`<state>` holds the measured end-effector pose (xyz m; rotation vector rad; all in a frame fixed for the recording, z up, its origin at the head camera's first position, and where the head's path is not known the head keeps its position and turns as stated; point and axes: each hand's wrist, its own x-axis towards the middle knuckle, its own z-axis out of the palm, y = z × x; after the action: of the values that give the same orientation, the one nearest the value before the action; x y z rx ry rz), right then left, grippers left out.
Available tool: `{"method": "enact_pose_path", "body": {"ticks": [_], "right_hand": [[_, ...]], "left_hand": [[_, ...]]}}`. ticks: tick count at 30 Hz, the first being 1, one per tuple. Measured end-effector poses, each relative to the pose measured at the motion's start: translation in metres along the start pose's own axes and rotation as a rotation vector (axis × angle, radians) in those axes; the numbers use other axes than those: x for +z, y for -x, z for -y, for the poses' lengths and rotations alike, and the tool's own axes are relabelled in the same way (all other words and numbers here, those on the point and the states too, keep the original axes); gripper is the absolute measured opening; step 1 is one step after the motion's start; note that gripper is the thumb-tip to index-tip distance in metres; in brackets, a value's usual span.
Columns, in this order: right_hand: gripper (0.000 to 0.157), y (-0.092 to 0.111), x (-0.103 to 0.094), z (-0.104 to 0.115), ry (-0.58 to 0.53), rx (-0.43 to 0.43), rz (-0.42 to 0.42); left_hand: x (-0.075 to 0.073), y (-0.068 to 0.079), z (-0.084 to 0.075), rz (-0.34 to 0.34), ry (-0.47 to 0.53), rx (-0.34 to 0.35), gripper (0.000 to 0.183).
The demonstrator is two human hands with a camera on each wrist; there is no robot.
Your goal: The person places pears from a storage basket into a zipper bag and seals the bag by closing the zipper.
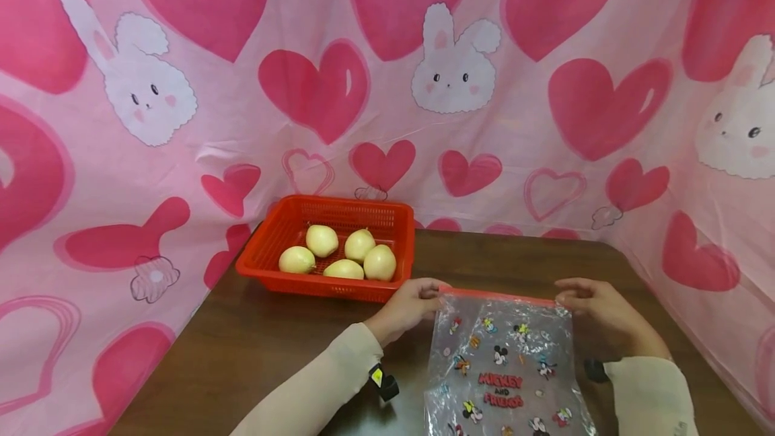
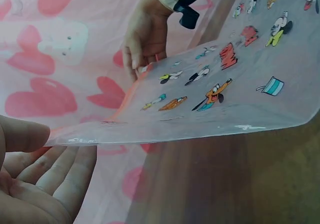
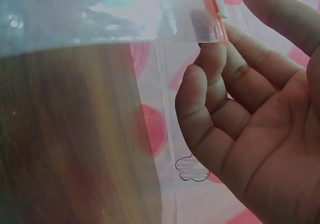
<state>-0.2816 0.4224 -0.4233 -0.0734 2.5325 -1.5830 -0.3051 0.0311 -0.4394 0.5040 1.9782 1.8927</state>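
Observation:
A clear plastic slider bag (image 1: 501, 362) with cartoon figures, red "Mickey and Friends" lettering and a red-orange zip strip (image 1: 496, 296) spans the space between both hands. My left hand (image 1: 407, 309) pinches the strip's left end; in the left wrist view, its thumb (image 2: 25, 134) lies over the bag's edge with the other fingers below. At the strip's right end, my right hand (image 1: 605, 308) holds the corner with curled fingertips (image 3: 214, 59). Close beside them, in the right wrist view, sits the white slider (image 3: 218, 4). The bag's lower end runs out of the head view.
A red plastic basket (image 1: 339, 286) with several pale yellow pears (image 1: 322, 241) stands at the table's back left, just beyond my left hand. Brown wooden tabletop (image 1: 254, 348) extends under the bag. Pink cloth (image 1: 460, 133) printed with hearts and rabbits hangs around the table.

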Motion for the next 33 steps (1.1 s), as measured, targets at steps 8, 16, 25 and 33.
{"method": "enact_pose_path", "body": {"ticks": [8, 16, 25, 33], "right_hand": [[0.049, 0.005, -0.002, 0.006, -0.014, -0.130, 0.008], [0.053, 0.015, -0.004, 0.021, 0.071, -0.119, -0.009], [0.045, 0.021, -0.010, 0.056, 0.283, -0.281, -0.202], [0.047, 0.032, -0.012, 0.075, 0.287, -0.247, -0.229]], "left_hand": [[-0.011, 0.004, -0.016, 0.011, 0.034, 0.071, 0.024], [-0.020, 0.005, -0.023, 0.005, 0.043, 0.089, 0.028], [-0.032, -0.003, -0.046, -0.044, -0.020, 0.179, 0.030], [-0.039, -0.008, -0.069, -0.056, -0.004, 0.254, 0.030]]}}
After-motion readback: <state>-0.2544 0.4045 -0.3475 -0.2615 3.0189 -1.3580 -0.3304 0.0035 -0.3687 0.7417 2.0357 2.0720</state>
